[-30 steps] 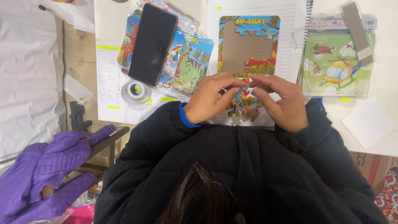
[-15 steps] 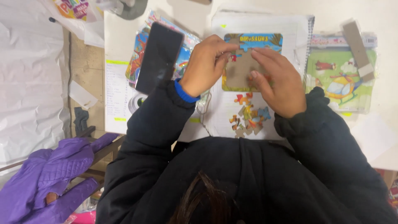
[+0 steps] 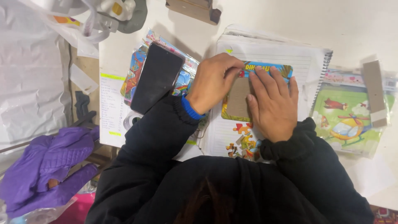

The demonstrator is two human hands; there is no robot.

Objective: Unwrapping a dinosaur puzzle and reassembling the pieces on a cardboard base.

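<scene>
Both hands on a small puzzle tray

The left hand (image 3: 215, 85) and right hand (image 3: 271, 105) lie flat, fingers extended, gripping nothing, on the blue-edged brown cardboard puzzle tray (image 3: 238, 99) atop a spiral lined notebook (image 3: 306, 66). Loose colourful puzzle pieces (image 3: 242, 143) sit at 6 o'clock; a wrapped helicopter puzzle pack (image 3: 346, 120) at 3; a black phone (image 3: 156, 77) at 9.
</scene>
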